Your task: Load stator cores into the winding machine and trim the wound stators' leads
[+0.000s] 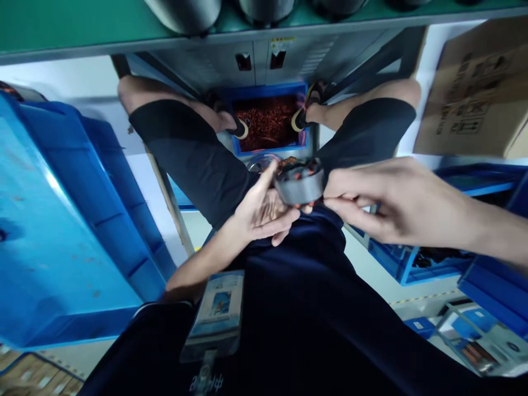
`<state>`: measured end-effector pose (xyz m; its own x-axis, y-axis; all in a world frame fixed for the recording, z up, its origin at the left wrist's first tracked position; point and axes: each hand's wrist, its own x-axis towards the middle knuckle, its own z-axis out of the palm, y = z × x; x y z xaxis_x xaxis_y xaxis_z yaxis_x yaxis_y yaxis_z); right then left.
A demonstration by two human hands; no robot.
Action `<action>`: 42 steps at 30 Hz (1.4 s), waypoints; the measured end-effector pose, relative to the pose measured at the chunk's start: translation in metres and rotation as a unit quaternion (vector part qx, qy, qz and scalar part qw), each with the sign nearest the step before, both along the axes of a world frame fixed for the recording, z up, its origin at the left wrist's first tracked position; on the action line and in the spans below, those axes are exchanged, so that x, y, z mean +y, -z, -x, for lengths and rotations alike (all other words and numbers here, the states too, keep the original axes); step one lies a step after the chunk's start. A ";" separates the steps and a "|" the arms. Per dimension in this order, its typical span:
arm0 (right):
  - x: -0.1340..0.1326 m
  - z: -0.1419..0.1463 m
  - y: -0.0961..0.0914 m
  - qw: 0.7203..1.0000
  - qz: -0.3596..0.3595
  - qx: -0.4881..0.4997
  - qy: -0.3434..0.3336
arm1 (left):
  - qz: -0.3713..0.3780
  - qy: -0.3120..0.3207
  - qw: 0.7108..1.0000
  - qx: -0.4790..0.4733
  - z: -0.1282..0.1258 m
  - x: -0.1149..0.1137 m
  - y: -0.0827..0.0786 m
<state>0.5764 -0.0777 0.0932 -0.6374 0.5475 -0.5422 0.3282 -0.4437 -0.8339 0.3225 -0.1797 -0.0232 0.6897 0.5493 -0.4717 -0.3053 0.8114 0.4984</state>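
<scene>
A grey round metal part (300, 186) with copper windings and dark bits in its top sits over my lap. My left hand (264, 212) cups it from the left and below, thumb up along its side and fingers curled under it. My right hand (373, 198) comes in from the right with its fingers pinched together at the part's right edge. What the pinch holds is too small to make out. Below the hands lies my dark shirt, with a badge (218, 308) hanging on it.
A blue bin (269, 122) of reddish copper scrap stands on the floor between my feet. A large blue crate (61, 220) is at the left, more blue trays (416, 264) at the right, a cardboard box (478, 93) upper right, a green bench (82, 27) edge ahead.
</scene>
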 end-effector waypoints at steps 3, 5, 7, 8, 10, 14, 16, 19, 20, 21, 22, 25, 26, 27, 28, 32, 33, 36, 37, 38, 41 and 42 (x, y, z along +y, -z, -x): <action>-0.035 -0.009 0.031 0.976 0.173 0.026 0.133 | -0.185 -0.146 0.968 0.089 0.015 -0.023 0.009; -0.056 -0.010 0.045 0.930 0.288 0.042 0.223 | -0.252 -0.200 0.936 0.140 0.025 -0.019 0.010; -0.068 -0.006 0.050 0.898 0.355 0.056 0.254 | -0.438 -0.169 0.839 0.275 0.028 -0.002 0.008; -0.070 -0.003 0.048 0.895 0.368 0.066 0.244 | -0.483 -0.131 0.808 0.311 0.026 0.009 0.006; -0.065 -0.001 0.038 0.917 0.336 0.092 0.193 | -0.501 -0.068 0.799 0.326 0.017 0.029 -0.001; -0.031 -0.014 0.006 0.992 0.078 0.058 0.078 | -0.358 0.010 0.920 0.159 -0.006 0.038 -0.024; -0.011 -0.027 -0.011 0.999 -0.040 -0.017 0.011 | -0.218 0.093 0.972 0.008 -0.012 0.033 -0.034; 0.010 -0.046 -0.032 0.975 -0.171 -0.119 -0.073 | -0.226 0.106 0.967 0.044 -0.011 0.029 -0.044; 0.015 -0.051 -0.036 0.967 -0.207 -0.131 -0.076 | -0.315 0.067 0.939 0.121 -0.008 0.028 -0.045; 0.018 -0.054 -0.039 0.962 -0.229 -0.130 -0.068 | -0.419 0.021 0.888 0.189 -0.005 0.028 -0.046; 0.019 -0.056 -0.040 0.965 -0.226 -0.121 -0.056 | -0.511 -0.015 0.827 0.233 -0.001 0.029 -0.047; 0.015 -0.053 -0.031 0.995 -0.008 -0.069 -0.075 | -0.648 -0.037 0.718 0.251 0.005 0.033 -0.048; 0.011 -0.049 -0.025 0.989 0.105 -0.041 -0.095 | -0.658 -0.026 0.710 0.250 0.005 0.035 -0.049; 0.006 -0.045 -0.018 0.971 0.209 -0.008 -0.114 | -0.664 -0.014 0.705 0.249 0.004 0.037 -0.051; 0.000 -0.041 -0.012 0.949 0.290 0.023 -0.123 | -0.673 -0.001 0.698 0.243 0.002 0.040 -0.054; -0.021 -0.032 0.007 0.899 0.421 0.071 -0.101 | -0.733 0.082 0.645 0.202 -0.006 0.048 -0.066; -0.025 -0.032 0.010 0.893 0.433 0.071 -0.101 | -0.745 0.103 0.630 0.195 -0.006 0.049 -0.068; -0.034 -0.035 0.017 0.891 0.432 0.072 -0.118 | -0.804 0.079 0.564 0.173 -0.003 0.044 -0.063; -0.035 -0.036 0.018 0.904 0.404 0.069 -0.121 | -0.826 0.051 0.532 0.178 -0.002 0.041 -0.060; -0.036 -0.036 0.017 0.925 0.355 0.059 -0.125 | -0.843 0.022 0.502 0.194 0.000 0.037 -0.056; -0.036 -0.037 0.009 0.986 0.030 0.004 -0.164 | -0.812 -0.015 0.511 0.283 0.004 0.025 -0.044; -0.036 -0.038 0.004 0.976 -0.122 -0.014 -0.180 | -0.768 -0.014 0.566 0.299 0.006 0.023 -0.042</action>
<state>0.6147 -0.1135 0.0894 -0.7986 0.4066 -0.4438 0.4511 -0.0839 -0.8885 0.3167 -0.1567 0.0193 0.6399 0.6349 0.4330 0.2890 -0.7209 0.6299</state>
